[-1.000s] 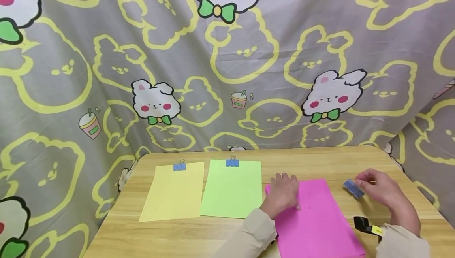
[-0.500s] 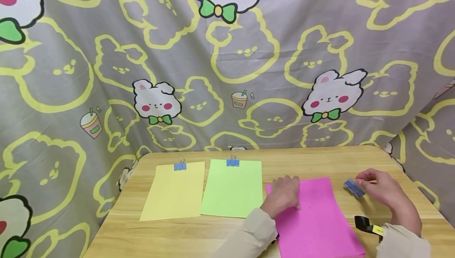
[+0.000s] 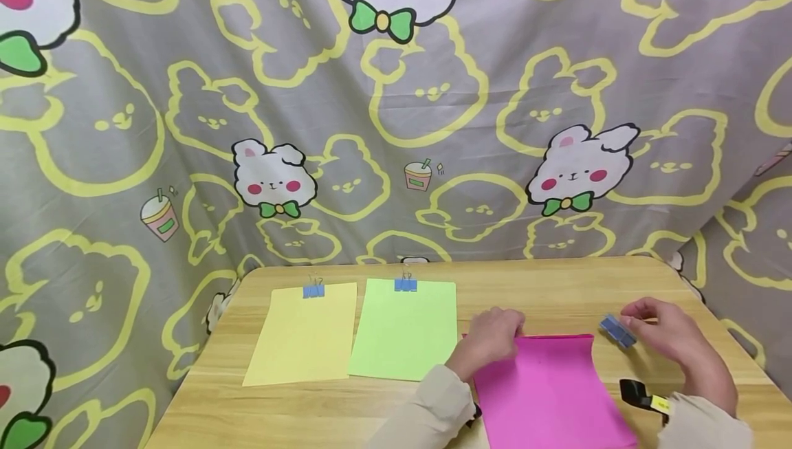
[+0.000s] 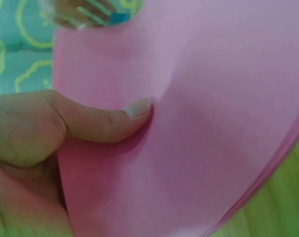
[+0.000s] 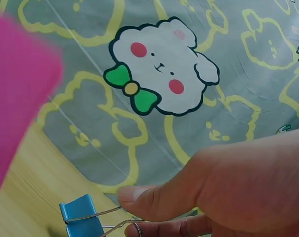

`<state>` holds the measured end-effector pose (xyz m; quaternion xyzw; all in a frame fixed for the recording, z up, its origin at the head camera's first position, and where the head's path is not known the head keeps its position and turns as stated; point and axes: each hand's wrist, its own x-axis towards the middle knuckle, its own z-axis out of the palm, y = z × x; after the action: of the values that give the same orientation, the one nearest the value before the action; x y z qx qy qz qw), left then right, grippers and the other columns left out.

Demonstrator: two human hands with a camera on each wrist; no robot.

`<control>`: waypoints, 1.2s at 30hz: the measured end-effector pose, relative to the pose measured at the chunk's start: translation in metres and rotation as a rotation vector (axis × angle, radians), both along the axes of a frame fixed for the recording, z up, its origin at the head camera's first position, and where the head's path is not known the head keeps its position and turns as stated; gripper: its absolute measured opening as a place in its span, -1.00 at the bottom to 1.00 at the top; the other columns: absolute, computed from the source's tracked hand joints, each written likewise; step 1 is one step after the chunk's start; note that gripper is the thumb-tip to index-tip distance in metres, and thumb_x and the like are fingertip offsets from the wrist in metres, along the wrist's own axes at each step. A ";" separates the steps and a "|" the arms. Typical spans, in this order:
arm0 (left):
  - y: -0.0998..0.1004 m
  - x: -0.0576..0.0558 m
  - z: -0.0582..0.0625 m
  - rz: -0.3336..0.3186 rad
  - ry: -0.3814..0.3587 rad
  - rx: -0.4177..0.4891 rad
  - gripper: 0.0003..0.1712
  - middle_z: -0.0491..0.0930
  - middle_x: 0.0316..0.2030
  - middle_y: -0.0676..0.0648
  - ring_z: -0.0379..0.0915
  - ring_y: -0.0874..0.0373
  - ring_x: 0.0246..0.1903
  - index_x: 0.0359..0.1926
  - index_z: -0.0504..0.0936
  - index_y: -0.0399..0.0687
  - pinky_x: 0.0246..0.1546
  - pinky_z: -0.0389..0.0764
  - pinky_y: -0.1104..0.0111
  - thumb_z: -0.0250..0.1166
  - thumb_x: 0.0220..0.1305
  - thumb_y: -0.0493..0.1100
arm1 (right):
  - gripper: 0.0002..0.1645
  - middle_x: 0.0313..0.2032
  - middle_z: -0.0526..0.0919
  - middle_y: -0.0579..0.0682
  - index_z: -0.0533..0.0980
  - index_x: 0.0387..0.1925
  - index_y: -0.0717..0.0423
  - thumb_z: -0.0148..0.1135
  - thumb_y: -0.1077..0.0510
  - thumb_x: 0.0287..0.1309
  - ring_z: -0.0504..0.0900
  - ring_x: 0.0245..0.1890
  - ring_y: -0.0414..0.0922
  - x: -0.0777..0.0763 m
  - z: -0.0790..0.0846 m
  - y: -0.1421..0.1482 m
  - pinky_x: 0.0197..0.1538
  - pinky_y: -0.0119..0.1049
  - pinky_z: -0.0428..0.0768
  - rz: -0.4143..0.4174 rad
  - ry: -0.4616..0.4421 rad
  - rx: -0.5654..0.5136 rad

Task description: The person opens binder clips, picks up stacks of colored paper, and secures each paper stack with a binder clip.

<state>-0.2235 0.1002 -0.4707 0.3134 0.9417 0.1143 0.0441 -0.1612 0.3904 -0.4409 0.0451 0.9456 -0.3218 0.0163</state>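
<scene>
My left hand [image 3: 490, 341] grips a stack of magenta paper [image 3: 551, 394] by its left edge, the thumb [image 4: 107, 121] pressing on the top sheet. The far edge of the stack is lifted and the sheets bow in the left wrist view. My fingers under the paper are hidden. To the right, my right hand [image 3: 668, 332] pinches a blue binder clip [image 5: 83, 215] by its wire handles, thumb and fingers on either side. The clip is held beside the stack's far right corner, apart from the paper.
A yellow sheet [image 3: 303, 339] and a green sheet [image 3: 405, 332] lie to the left, each with a blue binder clip at its top edge. A patterned curtain [image 3: 383, 215] hangs behind the wooden table [image 3: 297, 414]. A black strap shows near my right wrist.
My left hand has raised the far end of the magenta stack, so its far edge now stands up and shows its thickness. My right hand and its binder clip have barely moved.
</scene>
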 end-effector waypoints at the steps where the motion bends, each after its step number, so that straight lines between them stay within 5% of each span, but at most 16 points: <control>1: -0.002 -0.001 0.001 -0.008 -0.031 0.031 -0.62 0.27 -0.62 0.17 0.13 0.29 -0.55 -0.51 0.42 0.12 -0.58 0.24 0.43 0.42 0.05 -0.40 | -0.62 -0.06 0.57 0.47 0.52 -0.04 0.42 0.15 0.09 0.48 0.57 -0.06 0.33 0.001 0.000 0.001 -0.22 -0.10 0.53 0.002 -0.003 0.002; 4: -0.010 -0.003 0.004 -0.019 -0.105 0.094 -0.66 0.39 -0.54 0.19 0.16 0.28 -0.53 -0.30 0.54 0.13 -0.60 0.22 0.46 0.38 0.08 -0.42 | -0.59 -0.02 0.56 0.49 0.52 -0.03 0.41 0.14 0.05 0.49 0.55 -0.04 0.36 0.003 0.000 0.004 -0.22 -0.12 0.53 -0.003 -0.016 0.010; 9: -0.025 -0.007 0.014 -0.018 -0.211 0.216 -0.34 0.60 -0.37 0.16 0.07 0.30 -0.65 0.29 0.60 0.20 -0.70 0.13 0.48 0.23 0.20 -0.40 | -0.56 0.02 0.55 0.52 0.51 0.01 0.42 0.11 0.04 0.52 0.52 0.01 0.44 0.005 0.002 0.008 -0.19 -0.04 0.57 -0.009 -0.009 0.013; 12: -0.035 -0.009 0.016 -0.029 -0.282 0.332 -0.51 0.45 -0.53 0.11 -0.03 0.31 -0.70 0.12 0.69 0.11 -0.69 0.07 0.48 0.15 0.25 -0.38 | -0.56 0.03 0.55 0.53 0.51 0.01 0.44 0.10 0.05 0.53 0.50 0.04 0.51 0.007 0.002 0.009 -0.16 0.03 0.61 -0.023 0.019 0.010; 15: -0.047 -0.014 0.017 -0.032 -0.343 0.460 -0.75 0.25 -0.62 0.11 0.04 0.33 -0.68 -0.19 0.64 0.01 -0.67 0.12 0.49 0.14 0.26 -0.38 | -0.61 0.02 0.57 0.52 0.53 -0.01 0.42 0.13 0.08 0.50 0.54 0.03 0.51 0.009 0.002 0.008 -0.22 -0.12 0.62 -0.054 0.079 0.014; 19: -0.063 -0.020 0.021 0.042 -0.394 0.617 -0.79 0.29 -0.64 0.10 0.19 0.31 -0.68 -0.20 0.67 -0.10 -0.68 0.23 0.48 0.22 0.19 -0.39 | -0.66 0.01 0.58 0.51 0.56 -0.04 0.38 0.17 0.12 0.47 0.60 -0.01 0.49 0.009 0.003 0.006 -0.30 -0.29 0.53 -0.082 0.142 0.022; 25: -0.088 -0.031 0.027 0.212 -0.368 0.892 -0.69 0.64 -0.40 -0.03 0.53 0.20 -0.44 -0.02 0.71 -0.23 -0.44 0.63 0.34 0.30 0.21 -0.27 | -0.62 0.10 0.53 0.53 0.55 0.00 0.35 0.14 0.05 0.50 0.57 0.05 0.49 0.006 0.004 -0.001 -0.25 -0.24 0.53 -0.063 0.117 -0.008; 29: -0.105 -0.040 0.026 0.235 -0.308 1.039 -0.65 0.71 -0.16 -0.22 0.68 -0.04 -0.18 0.07 0.66 -0.32 -0.15 0.74 0.12 0.30 0.32 -0.23 | -0.60 0.11 0.53 0.52 0.54 0.02 0.33 0.13 0.02 0.51 0.53 0.10 0.52 0.004 0.003 -0.003 -0.20 -0.12 0.58 -0.046 0.096 -0.028; 36: -0.136 -0.051 0.021 0.257 -0.222 1.188 -0.72 0.67 -0.11 -0.40 0.67 -0.29 -0.11 0.04 0.60 -0.47 -0.09 0.72 0.00 0.25 0.41 -0.32 | -0.52 0.17 0.48 0.52 0.51 0.07 0.32 0.08 -0.05 0.54 0.46 0.16 0.54 0.001 0.005 -0.006 -0.10 0.22 0.61 -0.036 0.038 -0.067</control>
<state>-0.2748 -0.0356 -0.4498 0.1545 0.7371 0.6556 -0.0544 -0.1597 0.3841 -0.4359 0.0551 0.9335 -0.3542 -0.0061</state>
